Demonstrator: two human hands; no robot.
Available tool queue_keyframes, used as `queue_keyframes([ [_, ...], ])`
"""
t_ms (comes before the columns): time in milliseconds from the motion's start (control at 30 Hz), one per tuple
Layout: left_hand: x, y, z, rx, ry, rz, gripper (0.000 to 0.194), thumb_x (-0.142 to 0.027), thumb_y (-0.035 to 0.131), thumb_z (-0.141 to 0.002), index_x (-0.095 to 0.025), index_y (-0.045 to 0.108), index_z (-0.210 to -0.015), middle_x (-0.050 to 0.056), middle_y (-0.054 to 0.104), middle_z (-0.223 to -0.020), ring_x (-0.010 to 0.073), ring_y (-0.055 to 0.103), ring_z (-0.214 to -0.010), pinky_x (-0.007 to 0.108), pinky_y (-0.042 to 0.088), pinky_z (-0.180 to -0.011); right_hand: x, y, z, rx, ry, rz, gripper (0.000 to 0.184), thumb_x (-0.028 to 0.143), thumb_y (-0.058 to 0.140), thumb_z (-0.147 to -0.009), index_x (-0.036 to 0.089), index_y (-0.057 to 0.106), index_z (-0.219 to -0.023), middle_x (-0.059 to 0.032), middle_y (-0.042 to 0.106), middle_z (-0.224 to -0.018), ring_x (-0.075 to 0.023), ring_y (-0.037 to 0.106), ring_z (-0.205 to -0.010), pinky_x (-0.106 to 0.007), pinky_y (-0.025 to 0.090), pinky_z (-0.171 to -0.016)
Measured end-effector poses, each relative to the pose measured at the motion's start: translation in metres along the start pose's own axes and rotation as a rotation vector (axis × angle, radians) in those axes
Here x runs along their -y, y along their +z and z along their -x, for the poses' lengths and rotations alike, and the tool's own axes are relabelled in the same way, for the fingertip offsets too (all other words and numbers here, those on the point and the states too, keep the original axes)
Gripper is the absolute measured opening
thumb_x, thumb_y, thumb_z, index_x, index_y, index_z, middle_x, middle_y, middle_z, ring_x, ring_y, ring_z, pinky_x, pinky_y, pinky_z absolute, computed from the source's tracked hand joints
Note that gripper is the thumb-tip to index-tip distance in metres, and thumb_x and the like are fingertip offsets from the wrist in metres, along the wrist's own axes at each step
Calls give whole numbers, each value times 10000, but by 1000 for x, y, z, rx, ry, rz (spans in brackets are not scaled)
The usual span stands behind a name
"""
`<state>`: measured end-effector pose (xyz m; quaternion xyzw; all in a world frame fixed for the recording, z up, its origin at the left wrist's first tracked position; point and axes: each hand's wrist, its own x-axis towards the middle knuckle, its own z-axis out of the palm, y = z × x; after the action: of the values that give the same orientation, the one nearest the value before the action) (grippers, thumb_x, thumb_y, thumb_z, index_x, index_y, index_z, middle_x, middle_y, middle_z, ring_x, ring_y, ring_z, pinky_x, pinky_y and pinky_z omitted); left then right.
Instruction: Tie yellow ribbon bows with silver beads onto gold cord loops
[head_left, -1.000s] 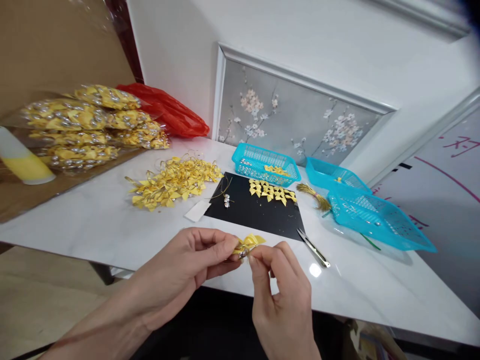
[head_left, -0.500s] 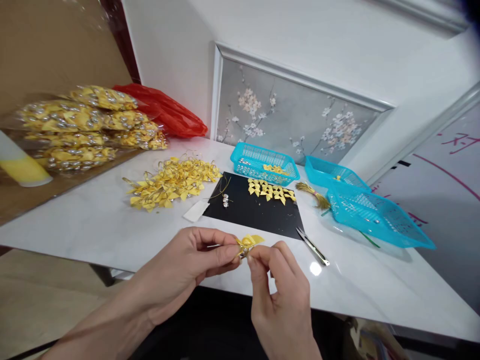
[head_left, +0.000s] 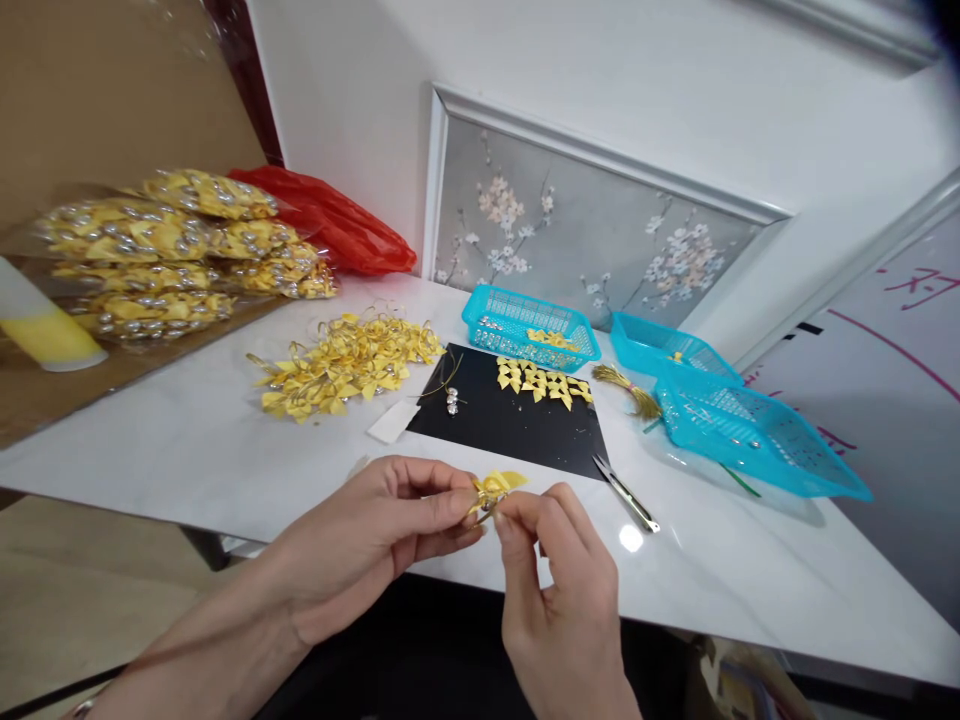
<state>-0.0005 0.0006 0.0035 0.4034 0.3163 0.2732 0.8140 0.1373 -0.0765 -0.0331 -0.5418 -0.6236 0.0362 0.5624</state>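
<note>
My left hand point(head_left: 397, 515) pinches a small yellow ribbon bow point(head_left: 499, 484) with silvery beads at its underside, just above the table's front edge. Close against it, the thumb and forefinger of my right hand point(head_left: 559, 570) are pressed together on a thin gold cord point(head_left: 486, 517) at the bow's base. Fingers hide part of the cord. Beyond the hands lies a black mat point(head_left: 502, 435) bearing rows of yellow ribbon bows point(head_left: 536, 380), several silver beads point(head_left: 452, 401) and a loose cord.
Thread snips point(head_left: 626, 495) lie right of the mat, near a bundle of gold cords point(head_left: 630, 388). A blue basket point(head_left: 532, 350) stands behind, with more blue baskets point(head_left: 772, 440) at right. Finished yellow bows point(head_left: 352, 365) are heaped at left, before bagged bows point(head_left: 135, 235) and a red bag point(head_left: 330, 220).
My fingers have shifted very slightly around the bow, and a bit more of the gold cord shows between the hands. Both grips stay the same.
</note>
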Motion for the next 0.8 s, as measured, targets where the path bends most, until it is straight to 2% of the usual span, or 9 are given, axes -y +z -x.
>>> queue_keyframes([
  [167,0,0,1,-3,-4,-1,110,-179,789,-751,-131,731,-670,17,669,-761,110,613,-764,247,552,-844,-1,0,0,2,-8,3,175,67,453,-941,179,568,-872,3,482,-744,-109,505,-642,-217,444,-580],
  [400,1,2,2,-7,43,-28,255,-230,776,-773,-140,641,-576,-9,611,-681,95,564,-688,219,554,-773,1,-1,0,10,6,7,175,69,451,-938,181,561,-860,9,471,-731,-106,471,-612,-221,428,-556],
  [800,4,2,3,3,-2,55,228,-161,777,-763,-134,641,-581,-4,626,-678,89,581,-684,204,564,-769,-3,4,1,-19,7,0,197,85,426,-955,192,561,-859,3,463,-739,-116,509,-634,-222,430,-544],
])
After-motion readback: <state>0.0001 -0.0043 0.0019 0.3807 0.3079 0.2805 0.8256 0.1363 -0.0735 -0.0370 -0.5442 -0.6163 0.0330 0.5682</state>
